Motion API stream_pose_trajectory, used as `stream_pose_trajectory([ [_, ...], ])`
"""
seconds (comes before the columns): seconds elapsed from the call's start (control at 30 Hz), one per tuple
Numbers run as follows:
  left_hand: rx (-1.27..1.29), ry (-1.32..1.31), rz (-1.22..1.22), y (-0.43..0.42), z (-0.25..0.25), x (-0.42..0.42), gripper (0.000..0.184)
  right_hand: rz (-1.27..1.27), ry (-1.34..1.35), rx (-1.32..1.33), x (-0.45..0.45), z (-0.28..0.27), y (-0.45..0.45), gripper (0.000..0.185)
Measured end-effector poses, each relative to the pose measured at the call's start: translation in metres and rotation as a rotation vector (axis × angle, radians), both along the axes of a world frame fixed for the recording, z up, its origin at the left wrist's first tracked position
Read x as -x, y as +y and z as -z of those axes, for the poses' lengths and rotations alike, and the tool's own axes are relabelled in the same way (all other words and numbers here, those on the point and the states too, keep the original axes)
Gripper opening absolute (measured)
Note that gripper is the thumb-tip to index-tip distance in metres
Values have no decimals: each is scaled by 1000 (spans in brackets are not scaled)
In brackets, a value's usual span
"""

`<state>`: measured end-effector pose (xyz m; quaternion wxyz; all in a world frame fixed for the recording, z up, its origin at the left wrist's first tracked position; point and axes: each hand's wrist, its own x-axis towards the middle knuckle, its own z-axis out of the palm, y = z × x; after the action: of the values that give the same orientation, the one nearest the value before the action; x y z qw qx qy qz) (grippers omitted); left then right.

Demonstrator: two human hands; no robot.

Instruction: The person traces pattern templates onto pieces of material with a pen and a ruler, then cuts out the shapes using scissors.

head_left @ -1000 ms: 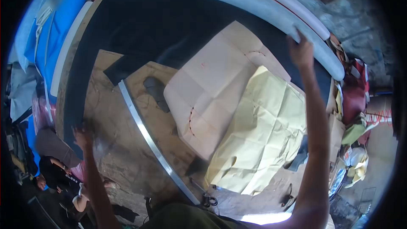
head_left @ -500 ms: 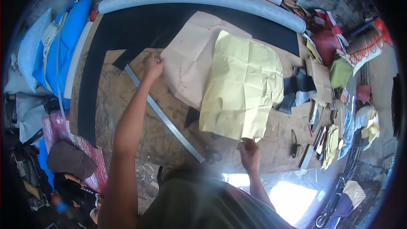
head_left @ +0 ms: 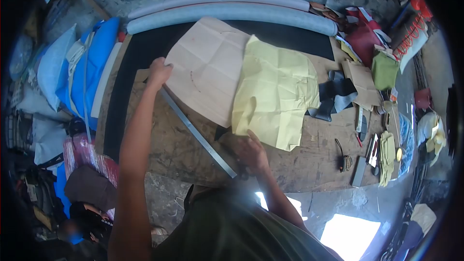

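My left hand (head_left: 160, 73) pinches the left edge of a pale pinkish-beige paper sheet (head_left: 208, 63), which has a curved lower edge and a line of small dark marks. A creased yellow paper sheet (head_left: 278, 92) overlaps its right side. My right hand (head_left: 253, 153) is at the yellow sheet's lower left edge, fingers apart, with a fingertip at the paper. A metal ruler (head_left: 193, 128) lies slanted on the table between my hands, its upper end near my left hand. Black material (head_left: 290, 34) lies beneath the sheets at the back.
Long rolls (head_left: 232, 13) line the table's far edge. Dark scraps (head_left: 336, 94), a folded yellow cloth (head_left: 386, 157), a grey block (head_left: 358, 171) and small tools are at the right. Blue bundles (head_left: 99, 63) stand at the left. A person (head_left: 89, 217) is at the lower left.
My left hand has moved left with the beige sheet, showing more of it. My right hand has let go of the yellow sheet's bottom edge and shifted left and up.
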<state>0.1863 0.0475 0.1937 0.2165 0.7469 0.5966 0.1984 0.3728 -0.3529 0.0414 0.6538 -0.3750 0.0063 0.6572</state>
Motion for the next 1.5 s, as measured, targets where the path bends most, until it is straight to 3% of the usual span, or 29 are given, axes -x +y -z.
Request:
stream_pose_trajectory([
  [0.13, -73, -90, -177, -17, -26, 89, 24, 42, -79, -79, -7, 14, 18, 68],
  [0.37, -179, -424, -456, -79, -10, 250, 23, -56, -219, -168, 8, -21, 72, 72],
  [0.5, -260, -565, -722, -143, 50, 320, 21, -275, -258, -157, 56, -34, 83, 71],
  [0.63, -112, -942, -961, -229, 138, 334, 28, -526, -154, -80, 132, -13, 100, 65],
  [0.7, -77, -1057, -1022, -256, 183, 333, 30, -542, -218, -55, 167, -17, 118, 62],
  [0.77, 245, -1018, -1124, -279, 223, 331, 29, -517, -336, -11, 205, -20, 143, 57],
  [0.8, 163, -1235, -1109, -290, 236, 319, 29, -503, -398, 18, 221, -19, 151, 54],
  [0.87, 459, -1111, -1226, -297, 148, 287, 34, -282, -637, 80, 248, -7, 167, 43],
  [0.9, 477, -1121, -1240, -302, 149, 296, 34, -295, -653, 93, 257, -1, 171, 43],
  [0.97, 885, -1154, -823, -312, 154, 324, 30, -152, -1072, -53, 268, 5, 188, 35],
  [1.03, 1223, -794, -451, -301, 141, 381, 24, -192, -1143, -54, 282, -25, 199, 30],
  [1.07, 1246, -814, -450, -293, 147, 413, 24, -208, -1163, -39, 294, -39, 204, 30],
  [1.13, 684, -79, -217, -273, 157, 461, 20, -320, -1258, -190, 310, -65, 215, 27],
  [1.2, 147, -65, -404, -233, 153, 494, 20, -464, -1352, -194, 313, -79, 227, 29],
  [1.23, 100, -74, -474, -209, 143, 504, 25, -463, -1357, -193, 316, -86, 233, 29],
  [1.37, -300, 61, -109, -134, 160, 537, 49, -426, -1296, -214, 304, -99, 243, 28],
  [1.4, -303, 56, -112, -121, 164, 545, 49, -425, -1303, -218, 307, -100, 249, 28],
  [1.47, -290, 343, -129, -102, 177, 555, 54, -212, -1099, -146, 310, -102, 260, 30],
  [1.5, -288, 338, -266, -92, 189, 562, 52, -250, -1235, -91, 300, -95, 269, 33],
])
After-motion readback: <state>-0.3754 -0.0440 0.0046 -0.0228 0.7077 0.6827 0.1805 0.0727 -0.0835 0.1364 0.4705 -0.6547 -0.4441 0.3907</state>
